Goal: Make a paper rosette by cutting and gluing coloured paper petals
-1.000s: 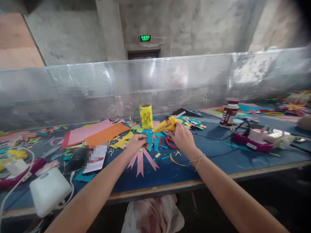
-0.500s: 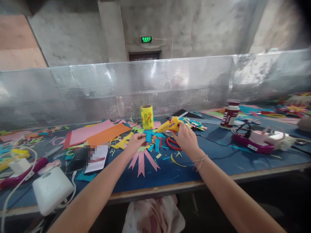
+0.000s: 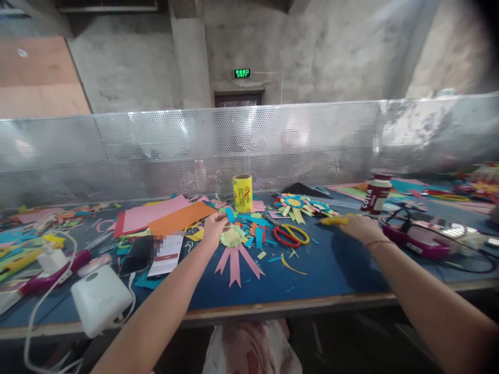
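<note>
My left hand [image 3: 214,228] pinches a small blue paper strip [image 3: 230,215] just above a paper rosette [image 3: 233,236]. The rosette is pale green and lies on the table, with pink paper tails [image 3: 235,267] fanning out towards me. Off to the right, my right hand [image 3: 360,227] is closed around a yellow glue gun [image 3: 334,221], its nozzle pointing left. Red and yellow scissors [image 3: 291,236] lie between my hands. Loose blue paper strips [image 3: 259,238] are scattered beside the rosette.
A yellow tape roll [image 3: 243,195] stands behind the rosette. Finished rosettes [image 3: 295,204] lie at centre right. Beyond my right hand are a brown bottle [image 3: 376,195] and a purple power strip [image 3: 419,243]. A phone [image 3: 166,255], white charger [image 3: 100,300] and pink paper [image 3: 156,212] are left.
My right hand has moved right with the glue gun, away from the rosette, uncovering the scissors. My left hand still holds the blue strip, slightly raised. The view has shifted a little.
</note>
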`<act>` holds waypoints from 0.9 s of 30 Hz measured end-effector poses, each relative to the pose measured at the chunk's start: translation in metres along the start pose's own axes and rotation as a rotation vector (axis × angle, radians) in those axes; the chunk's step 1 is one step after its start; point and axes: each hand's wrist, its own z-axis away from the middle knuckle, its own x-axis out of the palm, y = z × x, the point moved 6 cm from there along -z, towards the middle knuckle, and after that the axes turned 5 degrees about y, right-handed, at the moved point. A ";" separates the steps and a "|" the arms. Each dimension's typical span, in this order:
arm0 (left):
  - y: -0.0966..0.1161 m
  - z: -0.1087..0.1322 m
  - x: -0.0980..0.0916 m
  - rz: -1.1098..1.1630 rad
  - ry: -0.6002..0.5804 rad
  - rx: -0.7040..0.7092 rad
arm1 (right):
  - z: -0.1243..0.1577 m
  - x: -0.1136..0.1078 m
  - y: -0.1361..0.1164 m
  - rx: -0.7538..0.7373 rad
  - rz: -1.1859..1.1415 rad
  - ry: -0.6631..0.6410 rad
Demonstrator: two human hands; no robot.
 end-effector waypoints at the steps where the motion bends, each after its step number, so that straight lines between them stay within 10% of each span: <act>1: 0.000 0.000 -0.001 -0.010 0.005 0.015 | 0.002 0.000 0.000 0.075 0.068 0.009; 4: 0.000 -0.002 -0.001 -0.015 0.004 0.059 | 0.004 0.011 -0.043 0.084 0.052 -0.045; 9: 0.000 0.000 0.001 0.034 -0.003 0.066 | 0.021 0.053 -0.204 -0.140 -0.575 -0.449; 13: 0.001 0.001 0.001 0.113 -0.028 0.070 | 0.051 0.079 -0.288 0.067 -0.992 -0.691; 27: 0.010 0.001 0.006 -0.181 -0.063 0.222 | 0.069 0.093 -0.285 0.479 -1.355 -0.590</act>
